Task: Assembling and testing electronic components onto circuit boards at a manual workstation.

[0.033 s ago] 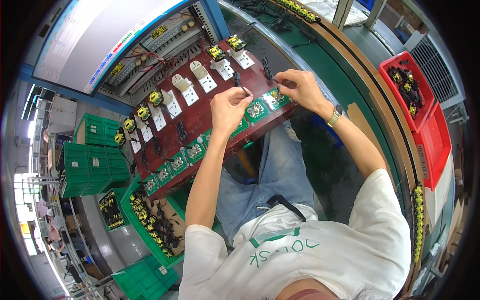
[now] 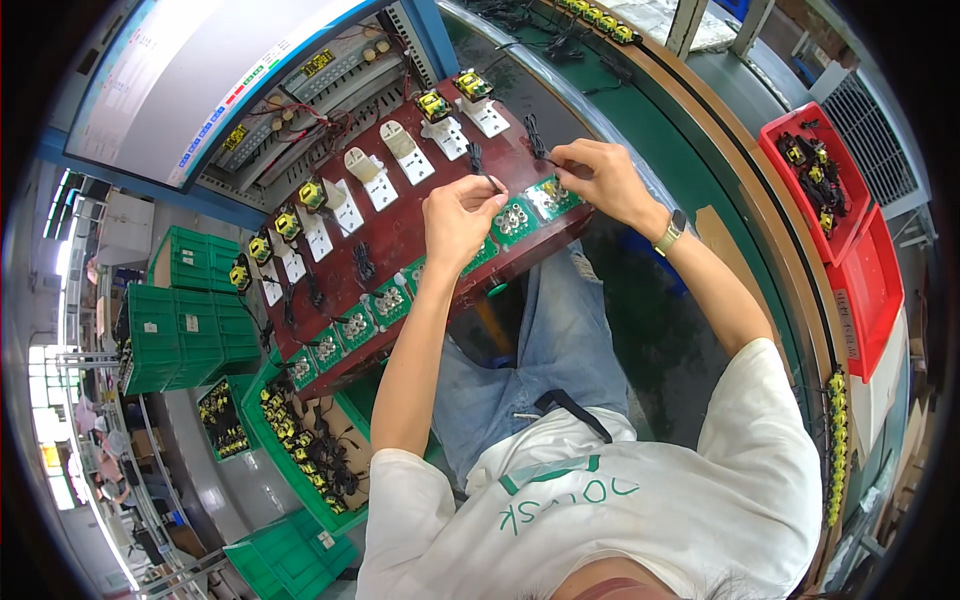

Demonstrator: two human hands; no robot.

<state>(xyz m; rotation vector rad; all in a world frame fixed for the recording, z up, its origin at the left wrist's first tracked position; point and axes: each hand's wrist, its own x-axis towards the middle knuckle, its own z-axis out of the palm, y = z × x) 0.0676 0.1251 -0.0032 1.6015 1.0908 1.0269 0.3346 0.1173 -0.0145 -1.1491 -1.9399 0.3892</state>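
Note:
My left hand [image 2: 460,222] is closed in a pinch on the thin end of a black cable [image 2: 475,157], whose bundle lies on the dark red bench [image 2: 440,215]. To the right, my right hand [image 2: 602,182] pinches the end of another bundled black cable [image 2: 533,134]. Its fingertips are just above a green circuit board [image 2: 557,198] at the bench's front right; they hide the cable's tip. A second green board [image 2: 514,220] with round metal connectors lies between my hands. Farther back, yellow-and-black transformer boards [image 2: 433,106] sit on white socket plates [image 2: 445,138].
A large screen [image 2: 200,80] stands at the back left. Green crates [image 2: 190,338] are stacked left, and a green bin [image 2: 270,455] holds several transformer boards. A conveyor [image 2: 700,150] curves along the right, with red bins [image 2: 862,290] beyond.

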